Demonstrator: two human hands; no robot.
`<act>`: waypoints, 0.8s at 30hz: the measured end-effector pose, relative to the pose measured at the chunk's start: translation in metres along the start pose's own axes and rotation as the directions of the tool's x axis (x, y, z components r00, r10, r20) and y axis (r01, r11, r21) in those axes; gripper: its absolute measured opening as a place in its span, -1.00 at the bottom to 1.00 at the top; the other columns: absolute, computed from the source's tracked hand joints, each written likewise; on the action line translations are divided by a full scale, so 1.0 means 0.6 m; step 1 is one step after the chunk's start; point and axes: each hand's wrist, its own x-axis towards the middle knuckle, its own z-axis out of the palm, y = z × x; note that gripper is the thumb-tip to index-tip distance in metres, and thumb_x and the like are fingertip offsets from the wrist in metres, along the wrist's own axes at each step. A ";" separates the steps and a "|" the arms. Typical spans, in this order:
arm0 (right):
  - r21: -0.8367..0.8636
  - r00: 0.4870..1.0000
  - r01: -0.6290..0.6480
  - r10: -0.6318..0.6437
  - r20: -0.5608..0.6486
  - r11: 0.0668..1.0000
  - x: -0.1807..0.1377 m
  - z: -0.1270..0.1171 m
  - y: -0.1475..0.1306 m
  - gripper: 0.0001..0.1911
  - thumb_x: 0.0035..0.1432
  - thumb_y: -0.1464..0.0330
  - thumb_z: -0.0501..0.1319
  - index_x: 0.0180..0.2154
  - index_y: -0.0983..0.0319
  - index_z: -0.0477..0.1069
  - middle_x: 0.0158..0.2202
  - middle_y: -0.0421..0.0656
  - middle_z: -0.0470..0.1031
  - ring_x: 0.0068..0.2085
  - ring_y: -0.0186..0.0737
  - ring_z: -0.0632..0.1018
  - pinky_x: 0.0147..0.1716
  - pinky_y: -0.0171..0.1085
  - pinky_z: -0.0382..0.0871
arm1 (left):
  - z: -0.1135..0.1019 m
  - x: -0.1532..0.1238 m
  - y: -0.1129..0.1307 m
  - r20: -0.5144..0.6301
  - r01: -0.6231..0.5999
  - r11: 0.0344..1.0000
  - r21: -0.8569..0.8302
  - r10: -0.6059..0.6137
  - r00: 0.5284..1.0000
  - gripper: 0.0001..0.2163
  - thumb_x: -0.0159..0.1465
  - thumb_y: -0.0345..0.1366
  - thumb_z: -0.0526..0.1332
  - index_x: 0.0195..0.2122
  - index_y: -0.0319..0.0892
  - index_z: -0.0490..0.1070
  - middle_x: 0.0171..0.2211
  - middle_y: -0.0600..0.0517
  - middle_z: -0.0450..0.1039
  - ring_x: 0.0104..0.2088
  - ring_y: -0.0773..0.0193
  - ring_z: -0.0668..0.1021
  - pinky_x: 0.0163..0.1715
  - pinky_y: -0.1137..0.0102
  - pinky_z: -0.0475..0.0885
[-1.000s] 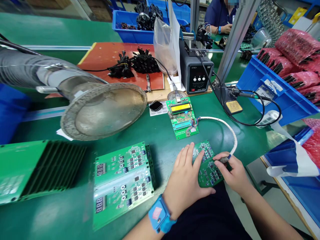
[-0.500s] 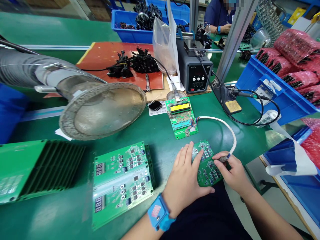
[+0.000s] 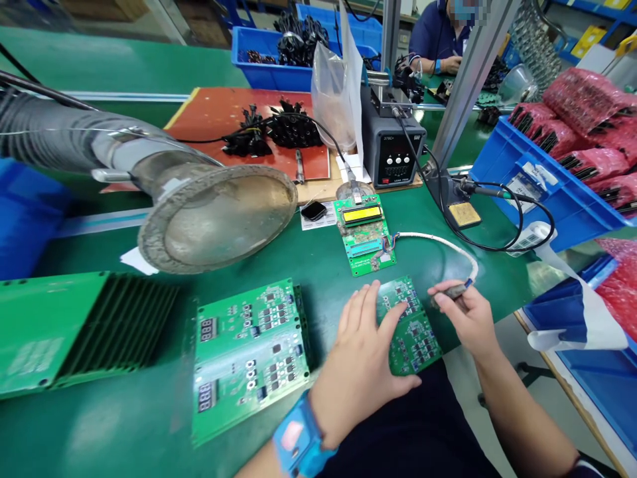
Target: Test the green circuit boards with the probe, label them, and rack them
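A small green circuit board (image 3: 412,330) lies at the near edge of the green table (image 3: 318,265). My left hand (image 3: 361,355), with a blue wrist strap (image 3: 294,438), rests on the board's left side, fingers spread flat and thumb along its near edge. To the right of the board, my right hand (image 3: 465,312) pinches the connector end of a white sleeved cable (image 3: 455,289), just off the board's right edge. That cable curves back to a programmer board with a yellow display (image 3: 365,234).
A stack of larger green boards (image 3: 249,355) lies to the left, a finned green unit (image 3: 74,332) further left. A fume extractor funnel (image 3: 219,216) hangs over the table. Soldering station (image 3: 393,149), iron stand (image 3: 460,206) and blue bins (image 3: 542,179) stand behind and right. Another person works at the back.
My right hand has drawn the cable's connector away from the small board, up and to the right. My left hand stays on the board.
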 end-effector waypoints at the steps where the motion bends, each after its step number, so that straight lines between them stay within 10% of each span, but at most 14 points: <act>1: 0.041 1.000 -0.011 0.012 -0.025 0.999 0.009 0.005 0.001 -0.84 0.12 0.28 0.22 -0.26 0.22 0.42 -0.30 -0.10 0.58 -0.31 -0.20 0.56 -0.31 -0.23 0.47 | -0.014 -0.009 -0.009 -0.008 -0.021 1.000 0.014 0.021 1.000 -0.13 -0.29 -0.06 0.49 0.09 -0.14 0.28 0.27 -0.29 0.00 0.22 -0.38 0.15 0.12 -0.19 0.19; 8: 0.141 0.993 -0.115 0.116 -0.001 0.983 0.053 0.047 0.025 -0.77 0.04 0.23 0.24 -0.27 0.22 0.42 -0.34 -0.11 0.59 -0.39 -0.24 0.55 -0.38 -0.25 0.46 | -0.116 -0.091 -0.152 -0.103 -0.018 0.993 0.115 0.030 0.994 -0.35 -0.05 0.00 0.33 0.07 -0.02 0.23 0.33 -0.04 -0.10 0.24 -0.30 0.13 0.15 -0.23 0.07; 14: 0.070 0.990 -0.131 0.127 0.054 0.989 0.051 0.057 0.034 -0.77 0.06 0.26 0.22 -0.24 0.24 0.44 -0.33 -0.11 0.59 -0.40 -0.26 0.54 -0.37 -0.27 0.44 | -0.114 -0.136 -0.239 -0.080 0.069 0.993 0.097 -0.062 0.995 -0.33 0.09 0.27 0.10 0.18 0.11 0.16 0.35 0.08 -0.08 0.27 -0.33 0.07 0.12 -0.27 0.06; 20: 0.022 0.995 -0.077 0.076 0.062 0.997 0.048 0.058 0.036 -0.79 0.10 0.30 0.20 -0.21 0.23 0.43 -0.29 -0.09 0.59 -0.33 -0.23 0.56 -0.32 -0.27 0.45 | -0.105 -0.098 -0.124 -0.238 0.008 0.991 0.132 0.024 0.971 -0.42 0.22 0.08 0.11 0.25 0.15 0.04 0.38 0.12 -0.22 0.31 -0.26 -0.04 0.18 -0.27 -0.07; 24: -0.041 0.997 -0.011 0.014 0.077 0.999 0.047 0.057 0.036 -0.80 0.12 0.30 0.19 -0.20 0.23 0.42 -0.29 -0.10 0.59 -0.31 -0.21 0.57 -0.30 -0.24 0.45 | -0.049 -0.054 -0.033 -0.025 -0.171 0.983 -0.061 0.170 0.985 -0.55 0.25 -0.12 0.19 0.16 0.02 0.23 0.30 -0.04 0.08 0.29 -0.09 0.12 0.15 -0.06 0.24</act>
